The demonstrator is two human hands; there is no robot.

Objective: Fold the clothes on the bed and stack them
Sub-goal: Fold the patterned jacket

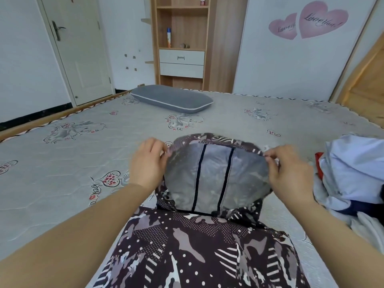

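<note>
1. Door [80, 48] upper left of frame, closed, dark handle on its left side.
2. Bed [62, 154] fills the middle band; grey quilted mattress with heart prints, wooden edge along the left.
3. Left hand [147, 165] centre-left, fingers curled on the left rim of the hood; grip holding fabric.
4. Patterned jacket [197, 246] lower centre, dark with grey, white-dotted and striped patches, lying on the bed toward the camera. Its hood [216, 175] is lifted open between both hands, grey lining with two dark seams facing the camera.
5. Grey pillow [172, 99] upper centre, at the far edge of the bed, well apart from the jacket.
6. Wooden shelf unit [182, 38] top centre behind the pillow; spray can on a shelf, two white drawers below.
7. Right hand [291, 173] centre-right, thumb and fingers pinching the right rim of the hood; grip narrow, on fabric.
8. Heart stickers [309, 21] upper right on the wall.
9. Clothes pile [353, 173] right edge, unfolded: pale blue, white, a bit of red, dark navy.
</note>
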